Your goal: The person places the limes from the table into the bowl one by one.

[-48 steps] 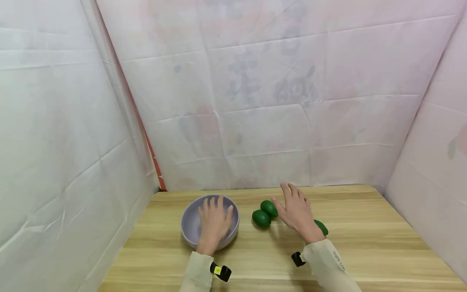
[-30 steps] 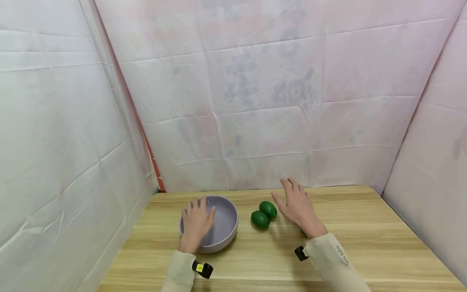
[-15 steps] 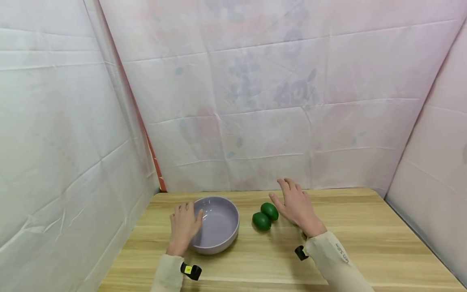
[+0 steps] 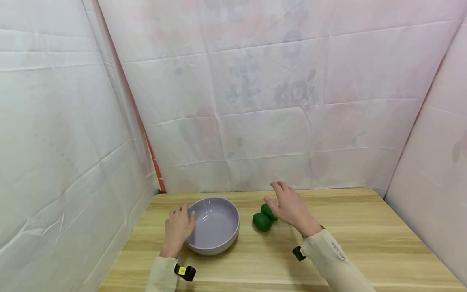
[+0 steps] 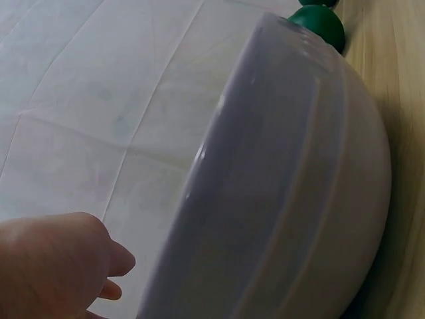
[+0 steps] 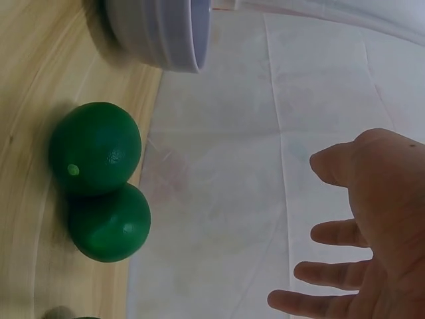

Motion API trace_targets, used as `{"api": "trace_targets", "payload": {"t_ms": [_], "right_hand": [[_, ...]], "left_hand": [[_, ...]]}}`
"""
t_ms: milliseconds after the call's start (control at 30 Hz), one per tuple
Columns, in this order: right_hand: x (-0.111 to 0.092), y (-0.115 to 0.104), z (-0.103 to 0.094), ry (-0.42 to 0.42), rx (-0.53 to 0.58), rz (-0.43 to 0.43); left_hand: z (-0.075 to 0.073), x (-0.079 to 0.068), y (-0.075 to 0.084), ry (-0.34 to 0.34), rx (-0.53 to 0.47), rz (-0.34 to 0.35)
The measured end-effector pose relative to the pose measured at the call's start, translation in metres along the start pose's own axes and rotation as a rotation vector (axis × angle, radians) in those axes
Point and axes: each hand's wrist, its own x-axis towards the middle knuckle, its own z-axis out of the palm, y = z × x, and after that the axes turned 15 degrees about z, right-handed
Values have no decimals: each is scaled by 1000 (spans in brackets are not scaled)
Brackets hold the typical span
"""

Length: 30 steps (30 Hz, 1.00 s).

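Observation:
A lilac bowl (image 4: 213, 227) stands upright on the table, with nothing inside. My left hand (image 4: 178, 230) is over its left rim, fingers loosely bent and the thumb toward the bowl; in the left wrist view the hand (image 5: 56, 269) appears above the rim, and whether it touches cannot be told. Right of the bowl lie two green limes (image 4: 262, 222), side by side and touching. Above and just right of them hovers my right hand (image 4: 292, 207), fingers spread and holding nothing. In the right wrist view a gap separates this hand (image 6: 378, 226) from the limes (image 6: 96, 149).
A light wooden table (image 4: 350, 239) bears these things. Whitish printed sheets (image 4: 255, 134) hang behind it and along both sides. A dark wrist camera (image 4: 185, 272) is strapped to the left sleeve, and another (image 4: 299, 253) to the right.
My left hand has moved left, from over the middle of the bowl to its left rim. My right hand has shifted slightly left, partly covering the farther lime. A third green fruit seen earlier is now hidden.

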Motion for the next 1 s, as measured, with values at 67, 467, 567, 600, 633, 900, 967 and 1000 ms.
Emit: {"api": "trace_targets", "payload": {"t_ms": [67, 467, 567, 600, 633, 900, 967, 1000], "right_hand": [[0, -2, 1, -11, -3, -8], [2, -5, 17, -54, 2, -37], [2, -6, 20, -59, 5, -49], [3, -7, 21, -59, 3, -56], [3, -7, 22, -61, 2, -59], [5, -10, 28, -124, -4, -42], [5, -11, 30, -134, -8, -38], [5, -11, 31, -136, -12, -38]], "left_hand": [[1, 0, -2, 5, -7, 0], [3, -4, -7, 0, -40, -3], [5, -5, -8, 4, -45, 0], [5, -5, -9, 7, -48, 2], [6, -4, -10, 11, -51, 4], [11, -4, -14, 35, -75, 15], [12, -3, -14, 40, -73, 11], [13, -3, -15, 41, -72, 8]]}}
